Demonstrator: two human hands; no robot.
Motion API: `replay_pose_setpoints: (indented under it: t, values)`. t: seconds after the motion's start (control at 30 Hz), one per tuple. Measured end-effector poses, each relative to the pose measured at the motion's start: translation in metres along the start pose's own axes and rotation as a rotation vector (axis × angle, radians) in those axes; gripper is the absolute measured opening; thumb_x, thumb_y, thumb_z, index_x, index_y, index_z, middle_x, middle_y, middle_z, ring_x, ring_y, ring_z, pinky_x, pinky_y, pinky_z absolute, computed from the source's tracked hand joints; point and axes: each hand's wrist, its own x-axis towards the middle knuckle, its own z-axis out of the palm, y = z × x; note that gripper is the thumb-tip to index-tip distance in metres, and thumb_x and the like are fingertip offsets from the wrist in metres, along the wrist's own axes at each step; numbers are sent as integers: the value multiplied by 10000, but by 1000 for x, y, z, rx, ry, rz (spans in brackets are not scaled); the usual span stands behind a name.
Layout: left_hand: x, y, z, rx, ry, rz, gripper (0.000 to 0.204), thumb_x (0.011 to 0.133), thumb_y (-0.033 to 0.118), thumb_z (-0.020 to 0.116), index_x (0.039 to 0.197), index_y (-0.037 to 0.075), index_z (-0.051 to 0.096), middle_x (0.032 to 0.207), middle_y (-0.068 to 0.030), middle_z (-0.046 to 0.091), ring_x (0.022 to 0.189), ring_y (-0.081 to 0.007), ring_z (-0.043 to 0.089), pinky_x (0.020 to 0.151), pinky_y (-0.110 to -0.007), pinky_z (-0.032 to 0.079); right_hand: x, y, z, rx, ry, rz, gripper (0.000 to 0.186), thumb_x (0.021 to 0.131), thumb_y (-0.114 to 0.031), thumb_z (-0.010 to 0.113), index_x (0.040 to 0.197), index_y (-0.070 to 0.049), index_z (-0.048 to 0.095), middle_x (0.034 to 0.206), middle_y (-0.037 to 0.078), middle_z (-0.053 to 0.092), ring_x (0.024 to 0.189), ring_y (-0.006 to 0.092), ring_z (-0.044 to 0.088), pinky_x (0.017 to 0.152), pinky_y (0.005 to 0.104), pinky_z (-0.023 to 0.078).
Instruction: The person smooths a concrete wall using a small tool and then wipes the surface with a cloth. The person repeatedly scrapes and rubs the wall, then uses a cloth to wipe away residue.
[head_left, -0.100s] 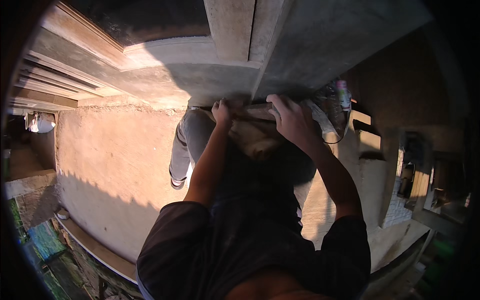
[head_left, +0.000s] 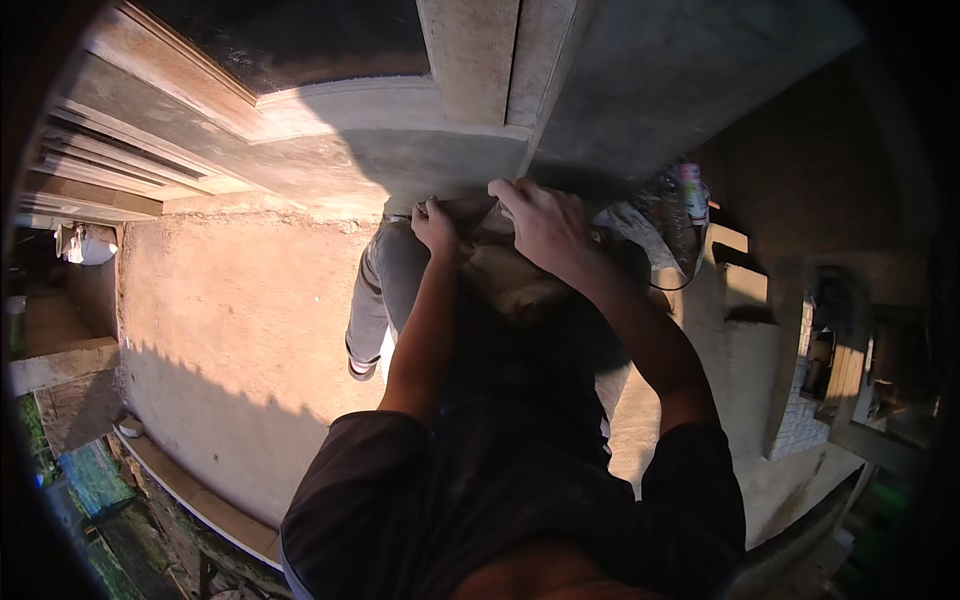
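On the lap, brown material (head_left: pixel 513 284) lies near the curled left hand (head_left: pixel 435 229) and the half-bent right hand (head_left: pixel 548 222); what they grip, I cannot tell. At right, a pink-and-white container (head_left: pixel 690 182) is beside clear plastic (head_left: pixel 677 222), its contents hidden.

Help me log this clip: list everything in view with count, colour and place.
Wall: 1, grey, top
Framed dark panel: 1, pale frame, upper left
Floor: 1, tan, mostly left
Container: 1, pink and white, right
Cord: 1, dark, below container
White item: 1, white, far left
Tan item: 1, tan, on lap, kind unclear
Brownish piece: 1, brown, between hands, kind unclear
Shirt: 1, dark, bottom centre
Trousers: 1, grey, centre
Left hand: 1, bare, fingers curled, centre
Right hand: 1, bare, centre, right of the left
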Motion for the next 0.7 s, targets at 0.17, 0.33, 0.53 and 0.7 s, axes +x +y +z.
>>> replay_pose_setpoints:
  t: [0.17, 0.33, 0.53, 0.7]
  values:
    - [9, 26, -9, -126, 159, 294, 277, 1035, 202, 586, 906, -43, 601, 804, -123, 661, 740, -215, 594, 712, -364, 483, 68, -7, 57, -95, 7, -140, 312, 939, -99, 602, 1243, -171, 609, 960, 115, 709, 839, 381, 718, 676, 505, 548]
    - [30, 11, -18, -127, 155, 146, 316, 1035, 232, 586, 1018, -82, 621, 963, -202, 713, 847, -268, 663, 789, -404, 506, 72, -6, 66, -9, 224, -133, 347, 942, -121, 617, 1285, -177, 609, 1019, 133, 728, 858, 371, 731, 684, 485, 561]
    - [42, -10, -18, -5, 157, 184, 384, 1022, 258, 598, 1109, -116, 613, 998, -248, 686, 917, -368, 654, 864, -457, 499, -15, 21, 31, 224, 430, 80, 247, 1007, -246, 658, 1178, -89, 572, 915, 113, 718, 836, 359, 731, 700, 461, 555]
    - [15, 32, -18, 60, 162, 392, 326, 982, 198, 632, 1065, -116, 603, 1053, -249, 638, 931, -361, 631, 849, -440, 498, -87, 67, 11, 341, 601, 633, 281, 1051, -280, 608, 1178, -42, 530, 870, 123, 688, 790, 288, 700, 730, 412, 536]
